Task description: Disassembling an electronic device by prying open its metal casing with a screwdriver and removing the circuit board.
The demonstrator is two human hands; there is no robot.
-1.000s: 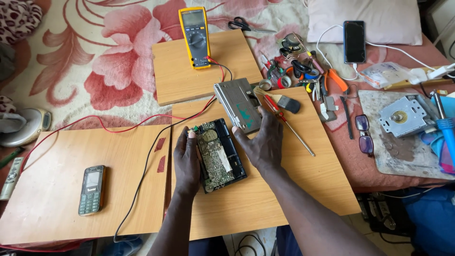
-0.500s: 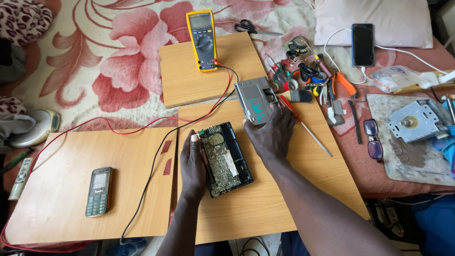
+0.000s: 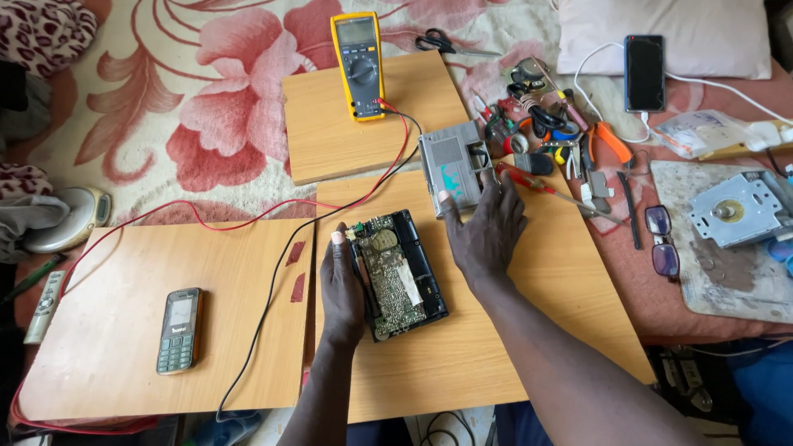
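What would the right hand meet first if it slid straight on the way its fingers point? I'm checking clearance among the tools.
The right hand points up the board; its fingertips already reach the grey casing, apparently touching it.

So the whole setup sits on a bed with a floral blanket (image 3: pixel 190 107), pink and red flowers on cream. Three plywood boards (image 3: pixel 487 347) lie on it: one at the far middle carrying a yellow multimeter (image 3: pixel 358 66), one in the centre with an opened black radio (image 3: pixel 396 272) and its grey cover (image 3: pixel 450 165), and one at the left with a small keypad phone (image 3: pixel 178 330). Scissors (image 3: pixel 450 43) lie near the far edge. Toward the right edge there's a heap of hand tools (image 3: pixel 549 132), glasses (image 3: pixel 661 239), a smartphone (image 3: pixel 644 73) on a pillow (image 3: pixel 702 37), and a grubby slab (image 3: pixel 727 272) holding a metal motor part (image 3: pixel 738 211).
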